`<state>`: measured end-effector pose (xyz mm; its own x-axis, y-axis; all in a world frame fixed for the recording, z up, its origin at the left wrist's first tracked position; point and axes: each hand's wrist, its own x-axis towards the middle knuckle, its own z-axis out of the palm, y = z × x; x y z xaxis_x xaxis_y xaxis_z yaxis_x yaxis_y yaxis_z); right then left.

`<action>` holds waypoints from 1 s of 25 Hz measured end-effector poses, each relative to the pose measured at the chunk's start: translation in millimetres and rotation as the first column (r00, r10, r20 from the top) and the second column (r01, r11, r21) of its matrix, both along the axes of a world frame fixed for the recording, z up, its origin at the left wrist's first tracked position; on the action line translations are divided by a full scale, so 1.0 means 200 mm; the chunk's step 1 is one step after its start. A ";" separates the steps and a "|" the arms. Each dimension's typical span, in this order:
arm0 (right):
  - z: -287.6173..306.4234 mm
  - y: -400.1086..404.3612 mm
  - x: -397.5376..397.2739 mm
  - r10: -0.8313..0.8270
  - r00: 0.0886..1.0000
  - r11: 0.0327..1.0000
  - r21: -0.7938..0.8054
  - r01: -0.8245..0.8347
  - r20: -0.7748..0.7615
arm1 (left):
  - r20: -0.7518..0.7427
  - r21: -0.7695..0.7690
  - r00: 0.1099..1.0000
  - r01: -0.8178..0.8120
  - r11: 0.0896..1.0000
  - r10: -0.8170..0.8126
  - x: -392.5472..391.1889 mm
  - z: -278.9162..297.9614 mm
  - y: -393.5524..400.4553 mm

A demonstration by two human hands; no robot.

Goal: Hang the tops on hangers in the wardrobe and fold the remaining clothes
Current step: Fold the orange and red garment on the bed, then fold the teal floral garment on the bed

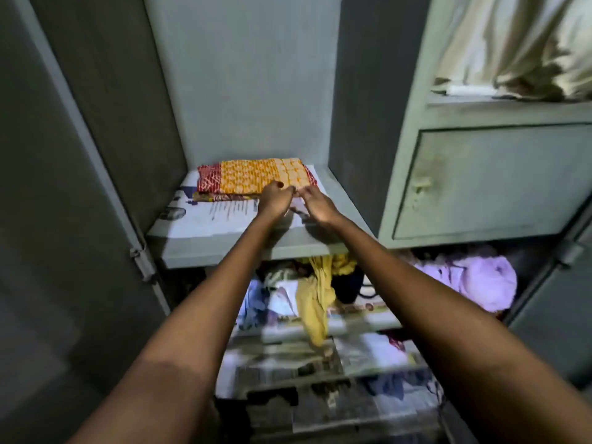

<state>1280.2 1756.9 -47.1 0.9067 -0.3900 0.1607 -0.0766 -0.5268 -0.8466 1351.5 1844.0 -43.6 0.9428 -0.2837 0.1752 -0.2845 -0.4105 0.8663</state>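
Observation:
A folded orange and red patterned cloth [256,177] lies on the newspaper-lined wardrobe shelf [224,248], near the back wall. Both my arms reach in over the shelf's front edge. My left hand [274,200] is at the cloth's front edge, its thumb on top and its fingers curled at the fold. Just to its right, my right hand [317,205] touches the same front edge with its fingertips, which nearly meet the left hand's. Motion blur hides the finer finger detail.
The lower shelves hold loose clothes: a yellow garment [315,302] hanging over an edge and a lilac bundle [477,280] at the right. A shut grey locker door [490,181] stands to the right, with beige fabric [519,43] above it. An open wardrobe door [73,187] stands at the left.

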 end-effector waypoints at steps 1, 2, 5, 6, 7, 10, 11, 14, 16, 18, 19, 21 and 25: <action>-0.01 0.04 -0.16 -0.004 0.999 0.999 0.042 0.002 0.048 | 0.020 -0.021 1.000 0.020 1.000 -0.020 -0.16 -0.01 0.01; -0.04 0.07 -0.31 -0.016 0.996 0.997 0.070 0.010 0.083 | 0.037 -0.064 0.999 0.038 0.997 -0.035 -0.32 -0.05 0.01; -0.18 0.10 -0.76 -0.104 0.983 0.989 0.116 0.087 0.152 | 0.037 -0.236 0.995 0.098 0.967 -0.092 -0.82 -0.19 0.03; -0.24 0.07 -0.89 -0.141 0.973 0.983 0.141 0.116 0.181 | 0.039 -0.263 0.989 0.147 0.954 -0.142 -0.94 -0.24 0.01; -0.32 0.04 -1.06 -0.198 0.960 0.968 0.191 0.160 0.199 | 0.042 -0.249 0.976 0.217 0.944 -0.213 -1.09 -0.29 -0.01; -0.54 -0.15 -1.62 -0.430 0.890 0.864 0.355 0.358 0.149 | -0.038 -0.242 0.902 0.409 0.880 -0.430 -1.50 -0.46 -0.15; -0.61 -0.21 -1.82 -0.505 0.855 0.817 0.388 0.427 0.121 | -0.092 -0.245 0.862 0.465 0.851 -0.498 -1.65 -0.50 -0.20; -0.74 -0.31 -2.38 -0.673 0.740 0.677 0.417 0.606 0.017 | -0.199 -0.225 0.727 0.618 0.753 -0.657 -2.12 -0.61 -0.38; -0.82 -0.32 -2.79 -0.731 0.677 0.589 0.420 0.691 -0.089 | -0.266 -0.183 0.579 0.754 0.630 -0.771 -2.49 -0.68 -0.49; -0.89 -0.32 -3.20 -0.817 0.556 0.439 0.461 0.771 -0.153 | -0.311 -0.136 0.409 0.874 0.466 -0.858 -2.88 -0.73 -0.57; -0.92 -0.30 -3.41 -0.862 0.479 0.351 0.484 0.802 -0.168 | -0.334 -0.116 0.314 0.922 0.369 -0.889 -3.07 -0.75 -0.61; -0.97 -0.25 -3.80 -0.932 0.305 0.173 0.500 0.849 -0.196 | -0.366 -0.083 0.134 0.981 0.175 -0.921 -3.44 -0.80 -0.70; -1.05 -0.14 -4.45 -0.974 0.013 -0.105 0.501 0.859 -0.227 | -0.379 0.002 -0.096 0.995 -0.105 -0.920 -4.10 -0.89 -0.83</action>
<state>390.7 1729.4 -256.9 -0.4054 -0.8743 -0.2671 -0.0197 0.3005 -0.9536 532.2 1677.8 -220.8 -0.3800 -0.9040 -0.1958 -0.4166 -0.0217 0.9088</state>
